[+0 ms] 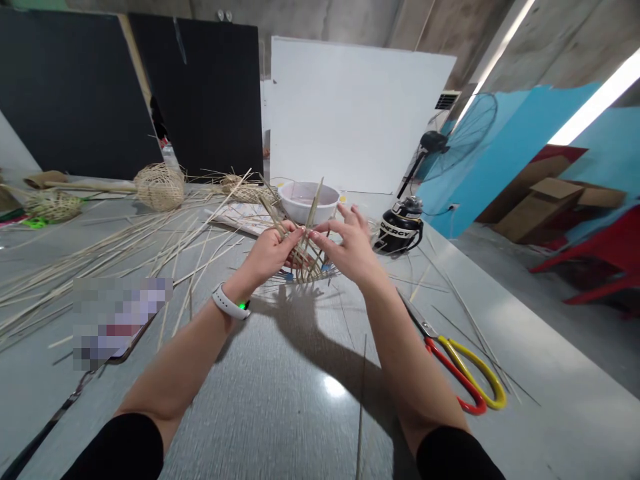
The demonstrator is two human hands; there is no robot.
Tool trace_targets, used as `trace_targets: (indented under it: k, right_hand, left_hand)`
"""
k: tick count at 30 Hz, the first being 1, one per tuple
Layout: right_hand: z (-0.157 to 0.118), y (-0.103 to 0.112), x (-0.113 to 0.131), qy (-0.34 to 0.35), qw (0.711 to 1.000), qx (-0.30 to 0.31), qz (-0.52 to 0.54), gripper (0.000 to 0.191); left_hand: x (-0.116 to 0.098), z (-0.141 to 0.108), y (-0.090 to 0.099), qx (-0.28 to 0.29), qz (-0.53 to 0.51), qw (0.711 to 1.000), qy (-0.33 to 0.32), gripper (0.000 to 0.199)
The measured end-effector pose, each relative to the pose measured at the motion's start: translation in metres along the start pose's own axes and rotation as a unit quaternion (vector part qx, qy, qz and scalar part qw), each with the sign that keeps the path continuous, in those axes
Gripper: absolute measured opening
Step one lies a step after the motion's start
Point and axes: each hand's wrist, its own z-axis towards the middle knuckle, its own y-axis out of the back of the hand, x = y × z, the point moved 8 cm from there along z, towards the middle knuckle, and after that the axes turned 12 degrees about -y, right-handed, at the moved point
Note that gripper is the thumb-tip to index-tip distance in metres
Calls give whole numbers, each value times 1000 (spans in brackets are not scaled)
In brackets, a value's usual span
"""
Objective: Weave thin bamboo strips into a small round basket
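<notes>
Partly hidden: pale woven bamboo-strip basket frame [306, 263] is sitting behind the fingers
Long strips [313, 207]: are pointing upward and away
Left hand [270, 253]: is pinching the strips
Right hand [353, 243]: is spreading its fingers, grip unclear

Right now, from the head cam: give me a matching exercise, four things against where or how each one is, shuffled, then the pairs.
Things:
1. Left hand
2. Right hand
3. Scissors
4. White bowl

Places or states:
A. On the table, behind the hands
B. Raised, fingers spread, beside the strips
C. Lying on the table beside the right forearm
D. Pinching bamboo strips, white band on its wrist

Pairs: 1-D, 2-B, 3-C, 4-A
</notes>
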Motion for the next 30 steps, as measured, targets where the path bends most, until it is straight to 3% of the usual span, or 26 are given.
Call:
trace_targets:
  k: [5, 13, 18, 23, 30]
  right_hand:
    - [3, -14, 0, 5, 995, 83, 64, 20]
    - [3, -12, 0, -12, 990, 44, 137, 16]
    - [3, -3, -3, -13, 990, -22, 138, 11]
    - [-1, 4, 2, -9, 987, -50, 151, 16]
    - [-5, -4, 6, -48, 983, 12, 178, 20]
  left_hand:
    - [-3, -2, -6, 6, -16, 999, -42, 35]
    - [-3, -4, -13, 16, -11, 1000, -21, 34]
    - [-6, -1, -9, 0, -22, 999, -31, 30]
    - [-16, -1, -5, -5, -18, 999, -48, 22]
    - [-15, -5, -8, 27, -17, 999, 5, 18]
